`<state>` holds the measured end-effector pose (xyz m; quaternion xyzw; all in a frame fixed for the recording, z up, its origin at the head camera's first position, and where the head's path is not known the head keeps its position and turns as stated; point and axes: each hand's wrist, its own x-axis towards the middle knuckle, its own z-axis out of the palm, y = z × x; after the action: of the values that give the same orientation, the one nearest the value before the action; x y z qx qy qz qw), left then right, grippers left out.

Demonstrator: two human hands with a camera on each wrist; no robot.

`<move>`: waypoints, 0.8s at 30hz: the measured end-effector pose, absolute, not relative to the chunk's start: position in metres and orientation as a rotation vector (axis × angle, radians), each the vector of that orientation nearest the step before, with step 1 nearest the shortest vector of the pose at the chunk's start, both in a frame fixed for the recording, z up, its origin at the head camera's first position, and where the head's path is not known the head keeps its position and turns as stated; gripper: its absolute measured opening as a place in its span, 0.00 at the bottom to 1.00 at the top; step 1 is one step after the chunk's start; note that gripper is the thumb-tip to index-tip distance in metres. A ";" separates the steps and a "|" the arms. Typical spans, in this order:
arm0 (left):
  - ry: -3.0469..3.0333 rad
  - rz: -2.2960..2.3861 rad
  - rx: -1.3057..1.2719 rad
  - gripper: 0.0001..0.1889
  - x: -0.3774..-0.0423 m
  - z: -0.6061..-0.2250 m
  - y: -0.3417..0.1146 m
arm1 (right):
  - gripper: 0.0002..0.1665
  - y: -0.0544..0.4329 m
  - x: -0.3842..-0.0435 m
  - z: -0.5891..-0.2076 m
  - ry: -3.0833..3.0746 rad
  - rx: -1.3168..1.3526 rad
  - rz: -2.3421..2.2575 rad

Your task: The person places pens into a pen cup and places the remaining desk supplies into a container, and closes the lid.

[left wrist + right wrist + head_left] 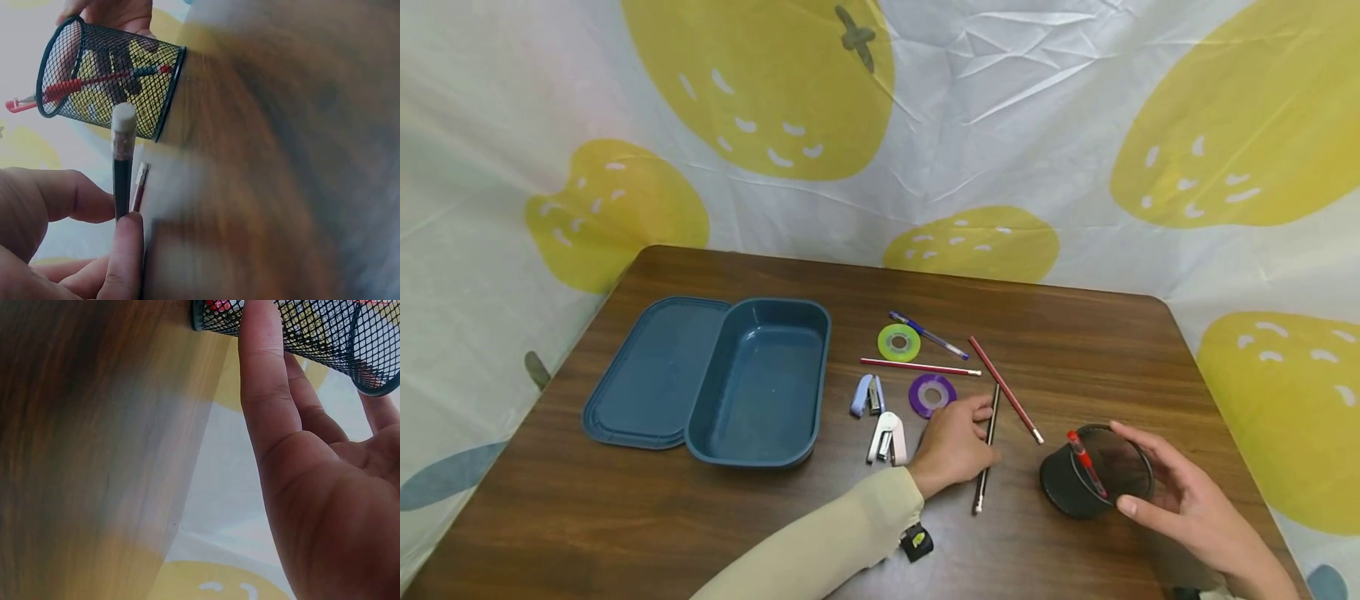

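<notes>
My left hand (957,443) pinches a black pencil (981,492) between thumb and fingers. In the left wrist view the white eraser end of this pencil (122,134) points up past the thumb. A black mesh pen cup (1060,483) stands at the right, with a red pen (1086,464) leaning inside it. My right hand (1198,500) holds the cup from its right side, thumb at the front and fingers round the back. The right wrist view shows the thumb against the mesh (319,331).
Left of the hands lie a purple tape roll (917,396), a white stapler-like tool (898,440), and a blue stapler (860,396). Beyond are two red pencils (917,365), a green tape roll (883,342) and a blue pen (928,335). A blue box (760,458) and its lid (647,375) sit farther left.
</notes>
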<state>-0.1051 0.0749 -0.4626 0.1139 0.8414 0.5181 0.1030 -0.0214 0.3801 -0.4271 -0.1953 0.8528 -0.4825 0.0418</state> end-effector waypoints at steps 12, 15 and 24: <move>2.411 1.635 0.286 0.33 -0.106 -0.461 0.072 | 0.51 0.377 -0.021 -0.425 2.613 -0.583 -1.497; 2.382 1.650 0.270 0.32 -0.105 -0.461 0.071 | 0.51 0.376 -0.021 -0.424 2.616 -0.574 -1.492; 2.339 1.684 0.227 0.26 -0.105 -0.455 0.067 | 0.51 0.376 -0.021 -0.425 2.620 -0.569 -1.484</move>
<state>-0.1055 0.0672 -0.4549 0.0779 0.8027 0.5779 0.1248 -0.0208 0.3761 -0.4246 -0.1856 0.8544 -0.4839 0.0388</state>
